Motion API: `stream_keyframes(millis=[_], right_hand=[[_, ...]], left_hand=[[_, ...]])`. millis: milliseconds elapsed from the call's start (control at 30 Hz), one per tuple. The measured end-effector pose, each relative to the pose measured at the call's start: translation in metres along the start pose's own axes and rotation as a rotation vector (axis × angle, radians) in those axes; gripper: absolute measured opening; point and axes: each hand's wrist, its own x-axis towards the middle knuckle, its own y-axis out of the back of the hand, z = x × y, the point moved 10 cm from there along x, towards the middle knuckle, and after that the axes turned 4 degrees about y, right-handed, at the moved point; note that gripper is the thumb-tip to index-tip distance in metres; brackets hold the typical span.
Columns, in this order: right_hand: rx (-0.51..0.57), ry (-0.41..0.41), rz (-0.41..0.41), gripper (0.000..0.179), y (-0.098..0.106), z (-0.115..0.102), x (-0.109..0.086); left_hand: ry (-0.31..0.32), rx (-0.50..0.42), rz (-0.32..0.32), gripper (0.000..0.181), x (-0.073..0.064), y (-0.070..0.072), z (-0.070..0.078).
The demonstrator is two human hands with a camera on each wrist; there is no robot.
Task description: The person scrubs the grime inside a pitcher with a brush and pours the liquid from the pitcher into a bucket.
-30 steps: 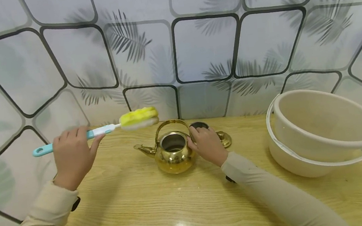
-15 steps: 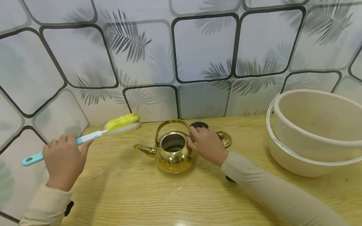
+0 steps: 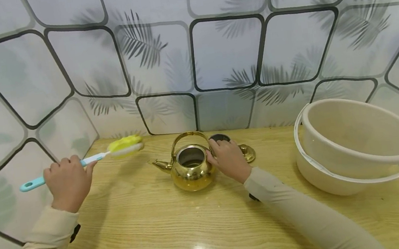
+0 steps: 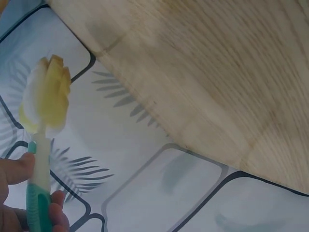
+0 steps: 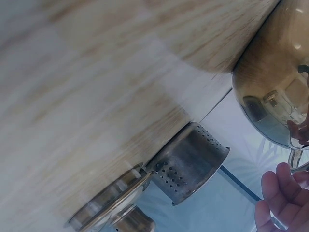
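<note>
1. Golden metal, polished enough to throw back bright streaks, makes up the kettle (image 3: 193, 177): round-bellied, standing upright near the back of the table, close to the wall. Its silvery mouth faces up, uncovered; its spout (image 3: 161, 165) points left, and its arched handle (image 3: 189, 133) stands over the opening.
2. My right hand (image 3: 230, 158) is on the kettle's right side, fingers curled around the foot of that arch, thumb by the rim.
3. Slim and light blue with a white stretch, the brush (image 3: 93, 158) has a fluffy sponge head (image 3: 125, 146), bright yellow above and white beneath. It is in the air left of the kettle, apart from the spout, its head toward the kettle.
4. My left hand (image 3: 67, 184) grips its handle, fingers wrapped round, thumb along the shaft.
5. Just behind my right hand is a dark metal strainer (image 5: 190, 162), pierced with small holes; the golden lid (image 3: 249, 153) lies beside it.
6. Under everything spreads the yellowish wood-grain table (image 3: 152, 230); a cream bucket (image 3: 332, 156) sits well to the right, its white bail hanging forward.
7. Behind, the pale wall (image 3: 228, 54) carries dark rounded outlines and grey fronds.
</note>
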Motion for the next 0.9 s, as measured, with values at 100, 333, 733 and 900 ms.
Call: stream_keyframes(millis=[100,333,733,900], right_hand=[[0.005,0.001,0.001,0.017,0.0,0.0,0.0],[0.011,0.006,0.007,0.017,0.0,0.0,0.0],[0.016,0.006,0.013,0.017,0.001,-0.001,0.0],[0.005,0.007,0.014,0.017,0.001,-0.001,0.0]], left_hand=[[0.01,0.024,-0.036,0.051,-0.002,-0.006,-0.002],[0.051,0.056,-0.176,0.051,-0.006,-0.021,-0.004],[0.046,0.055,-0.21,0.052,-0.011,-0.032,-0.001],[0.056,0.041,-0.245,0.051,-0.013,-0.036,-0.003]])
